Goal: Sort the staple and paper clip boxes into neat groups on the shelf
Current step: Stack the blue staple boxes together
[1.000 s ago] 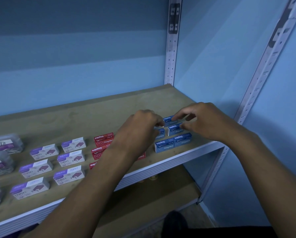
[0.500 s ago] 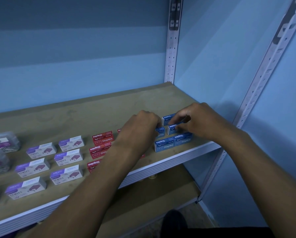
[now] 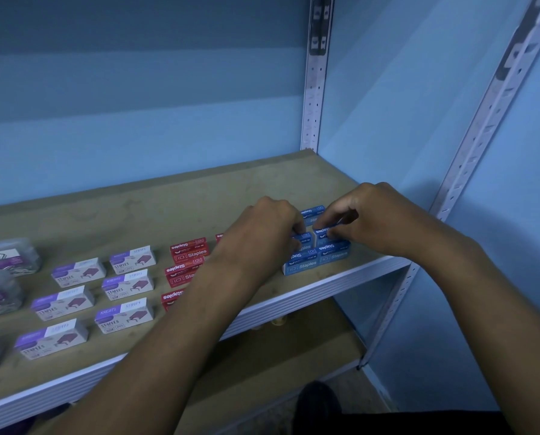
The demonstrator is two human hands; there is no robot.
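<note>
Two hands (image 3: pixel 318 227) on crosswise blue boxes (image 3: pixel 317 257)

A wooden shelf (image 3: pixel 168 211) is seen carrying red staple boxes (image 3: pixel 188 251); purple-and-white boxes (image 3: pixel 127 285) are laid left of them, clear paper clip boxes (image 3: pixel 10 257) farther left, blue boxes (image 3: pixel 317 259) to their right.

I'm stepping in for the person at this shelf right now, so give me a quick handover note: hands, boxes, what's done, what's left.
Left hand: pinches the middle-row left blue staple box.
Right hand: pinches the blue box beside it.
Blue staple group: at the right end of the shelf, front pair set, another box behind.
Done: purple-and-white staple boxes gridded, red staple boxes grouped, clear paper clip boxes at the far left.
Left: square up the two held blue boxes.
</note>
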